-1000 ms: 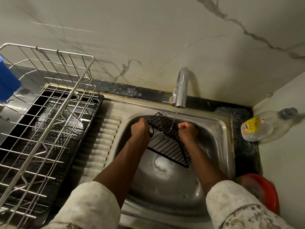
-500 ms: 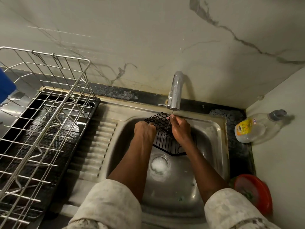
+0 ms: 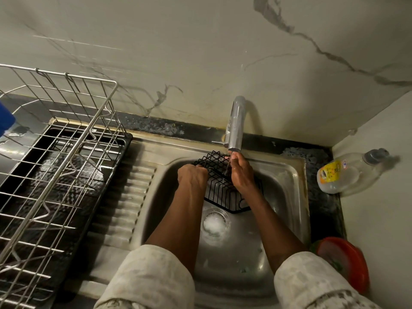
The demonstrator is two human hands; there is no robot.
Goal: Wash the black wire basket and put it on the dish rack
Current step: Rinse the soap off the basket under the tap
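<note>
Steel sink [image 3: 287, 175] sits under the tap [image 3: 236, 126]. You hold the basket [image 3: 223, 192] tilted in it so water runs through the wires. Your left hand [image 3: 192, 177] grips its edge to steady it. Your right hand [image 3: 242, 175] lies flat on it, fingers straight, likely rubbing. The rack [image 3: 58, 74] stands to the left.

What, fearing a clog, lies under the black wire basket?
Through the black wire basket: stainless steel sink basin; a round foamy drain by its near corner. Left hand and right hand hide the rest.
</note>
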